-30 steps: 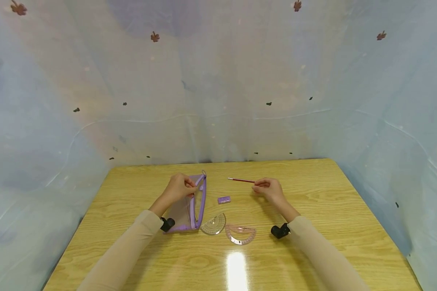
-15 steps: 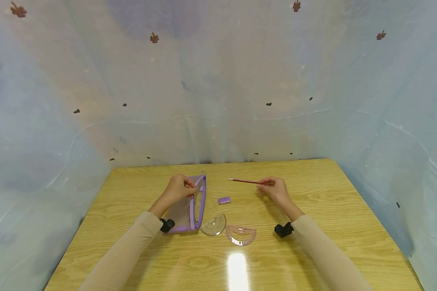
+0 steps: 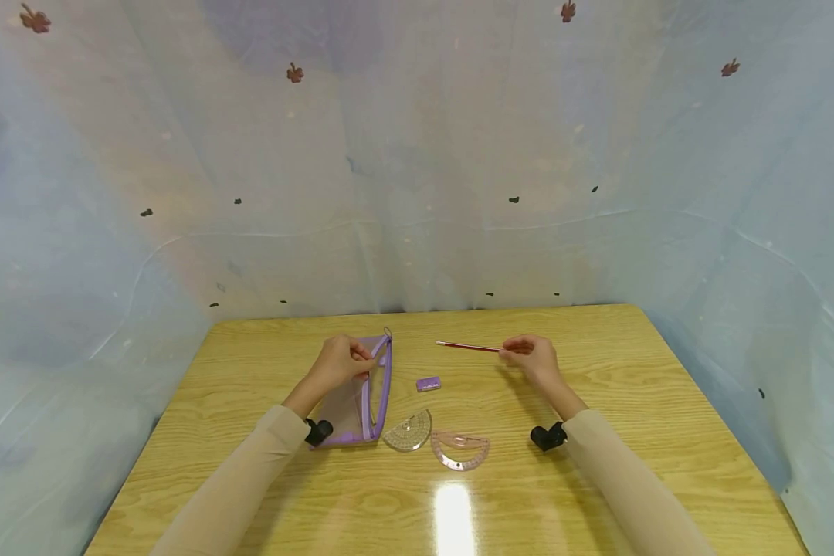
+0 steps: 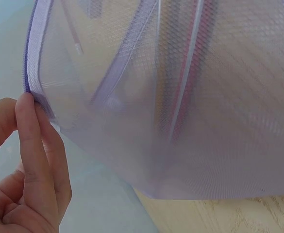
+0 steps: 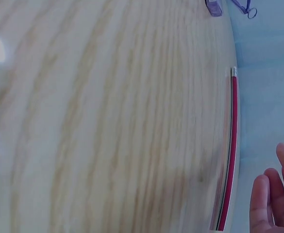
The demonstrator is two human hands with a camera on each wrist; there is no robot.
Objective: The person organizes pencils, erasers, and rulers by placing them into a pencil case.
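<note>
A purple mesh pencil case (image 3: pixel 343 405) lies on the left of the table, its zipped mouth parted. My left hand (image 3: pixel 337 361) pinches the zipper edge between thumb and fingertips; in the left wrist view the left hand (image 4: pixel 30 165) grips the case's upper rim. Through the mesh, long yellow and red shapes like pencils (image 4: pixel 185 73) show. A red pencil (image 3: pixel 468 346) with a white end lies on the table. By its right end is my right hand (image 3: pixel 533 359); in the right wrist view the fingers (image 5: pixel 260 199) are loosely bent, apart from the pencil (image 5: pixel 230 145).
A purple eraser (image 3: pixel 428 383) lies between the case and the pencil. Nearer the front are a clear protractor (image 3: pixel 410 432), close to the case's corner, and a pinkish protractor (image 3: pixel 459 462). A draped cloth (image 3: pixel 417 255) hangs around the wooden table (image 3: pixel 632 432).
My right hand has drawn away to the right, uncovering more of the pencil, which stays in place. The left hand and the pencil case have hardly moved.
</note>
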